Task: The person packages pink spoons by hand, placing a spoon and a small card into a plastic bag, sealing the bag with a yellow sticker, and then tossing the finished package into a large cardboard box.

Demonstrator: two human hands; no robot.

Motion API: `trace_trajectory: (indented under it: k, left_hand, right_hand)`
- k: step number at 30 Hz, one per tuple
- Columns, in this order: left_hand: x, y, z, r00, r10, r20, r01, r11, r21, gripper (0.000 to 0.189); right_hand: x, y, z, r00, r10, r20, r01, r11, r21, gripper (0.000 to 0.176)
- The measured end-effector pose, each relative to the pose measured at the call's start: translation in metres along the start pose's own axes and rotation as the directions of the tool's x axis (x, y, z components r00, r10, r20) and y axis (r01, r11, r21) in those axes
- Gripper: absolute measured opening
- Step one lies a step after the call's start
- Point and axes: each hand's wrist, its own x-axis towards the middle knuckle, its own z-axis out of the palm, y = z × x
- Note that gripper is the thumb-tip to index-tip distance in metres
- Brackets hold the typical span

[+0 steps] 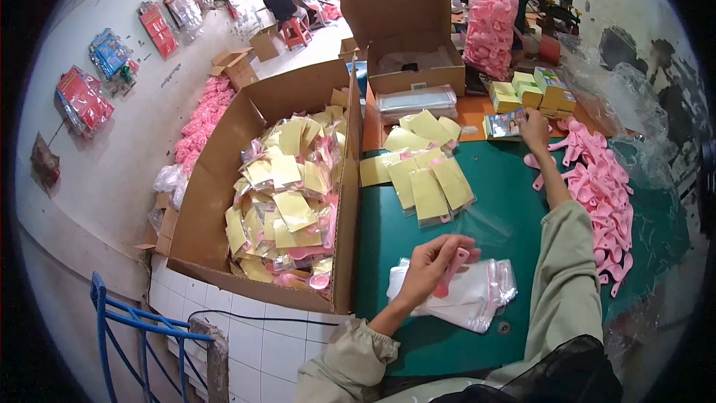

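My left hand (438, 265) is closed around a small pink plastic item (452, 272) and a clear bag (485, 227), above a stack of clear bags (473, 298) on the green table (388, 246). Farther back, my right hand (534, 128) has its fingers on a stack of printed cards (505, 125); whether it grips one is unclear. Pink plastic pieces (597, 179) are heaped right of my right forearm. Filled packets with yellow cards (426, 179) lie beyond my left hand.
A large cardboard box (216, 216) full of packets stands left of the table. Behind are an open carton (399, 15), a bag of pink pieces (490, 30) and small card boxes (529, 89). A person (280, 1) sits on a red stool (295, 32) far back.
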Motion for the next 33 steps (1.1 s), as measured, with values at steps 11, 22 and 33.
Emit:
trace_trajectory:
  k: [11, 22, 33]
  left_hand:
    - [0.003, 0.007, -0.004, 0.992, 0.007, 0.123, -0.026, 0.988, 0.151, 0.035]
    - [-0.001, 0.0, 0.005, 0.97, 0.041, 0.239, -0.122, 0.934, 0.336, 0.035]
    - [-0.009, 0.003, 0.009, 0.984, 0.11, 0.142, -0.177, 0.742, 0.647, 0.063]
  right_hand:
    - [-0.155, -0.124, -0.227, 0.7, -0.419, 0.578, -0.054, 0.776, 0.628, 0.014]
    - [-0.174, -0.127, -0.201, 0.367, -0.649, 0.666, 0.337, 0.76, 0.556, 0.022]
    - [-0.173, -0.119, -0.172, 0.248, -0.693, 0.677, 0.164, 0.718, 0.676, 0.022]
